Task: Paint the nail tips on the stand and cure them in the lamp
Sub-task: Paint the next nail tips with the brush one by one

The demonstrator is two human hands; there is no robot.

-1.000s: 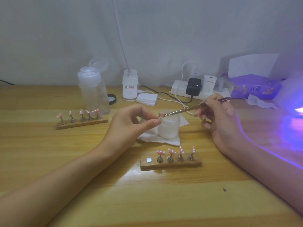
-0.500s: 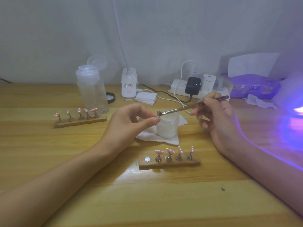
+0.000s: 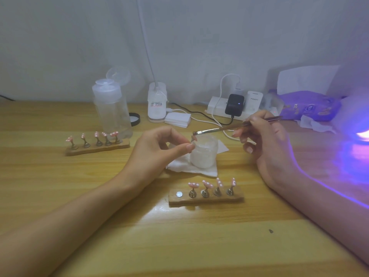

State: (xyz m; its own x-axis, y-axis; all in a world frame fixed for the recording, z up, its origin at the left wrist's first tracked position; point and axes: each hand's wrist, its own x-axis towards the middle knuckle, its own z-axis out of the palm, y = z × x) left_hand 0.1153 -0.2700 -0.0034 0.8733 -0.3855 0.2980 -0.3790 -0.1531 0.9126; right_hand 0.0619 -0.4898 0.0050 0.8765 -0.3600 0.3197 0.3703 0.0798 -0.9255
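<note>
My left hand (image 3: 159, 148) pinches a small nail tip on its holder (image 3: 193, 139) between thumb and forefinger, just left of a frosted jar (image 3: 203, 154). My right hand (image 3: 265, 140) grips a thin brush (image 3: 223, 129); its bristle end hovers right above that nail tip. A near wooden stand (image 3: 205, 198) carries several pink nail tips and has one bare metal spot at its left end. A second wooden stand (image 3: 97, 147) with several pink tips sits at the left. The curing lamp (image 3: 361, 134) glows violet at the right edge.
The jar stands on a white tissue (image 3: 191, 166). Behind are a clear pump bottle (image 3: 111, 108), a desk lamp base (image 3: 156, 104), white pads (image 3: 178, 119), a power strip (image 3: 233, 106) with cables, and a purple wipes pack (image 3: 309, 105). The wooden table (image 3: 179, 246) is bare in front.
The brush tip has lifted slightly off the nail tip held in my left hand. Both hands stay by the jar; the camera shifted a little.
</note>
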